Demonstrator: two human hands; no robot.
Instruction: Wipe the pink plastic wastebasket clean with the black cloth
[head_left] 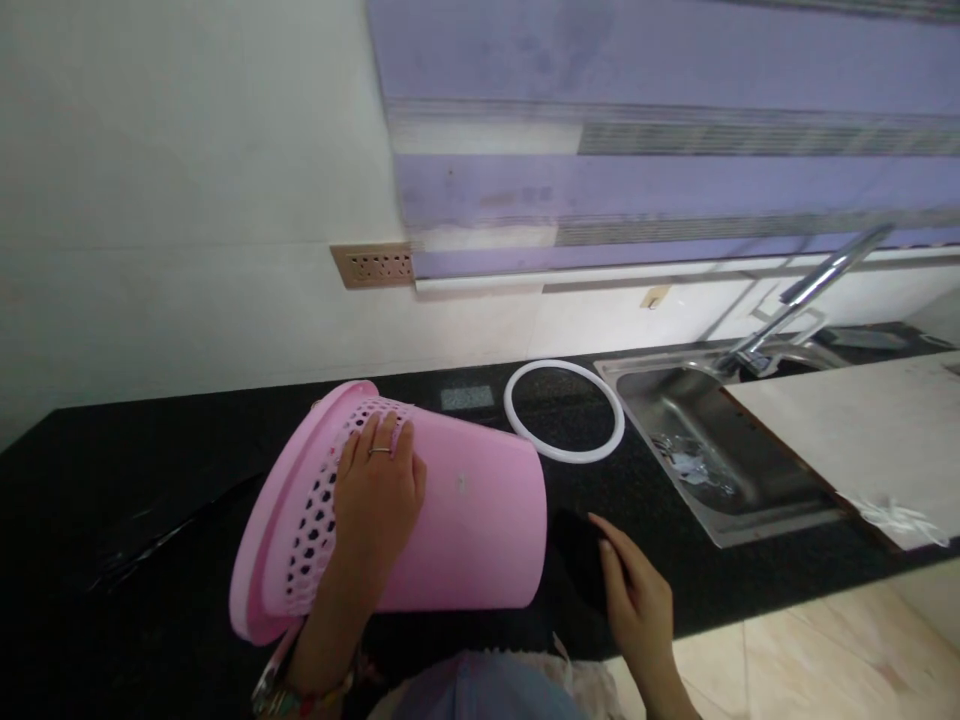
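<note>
Pink basket point(472, 510), on its side, mouth leftward, long axis crossways: left hand point(379, 490) laid flat atop, right hand point(637, 590) gripping dark item point(579, 555) beyond base.

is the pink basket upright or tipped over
Tipped over: the pink basket lies on its side on the dark counter, its wide rim facing the picture's left rather than up.

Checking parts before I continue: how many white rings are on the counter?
1 visible: the white ring lies on the counter, between the pink basket and the sink. The basket could hide another.
</note>
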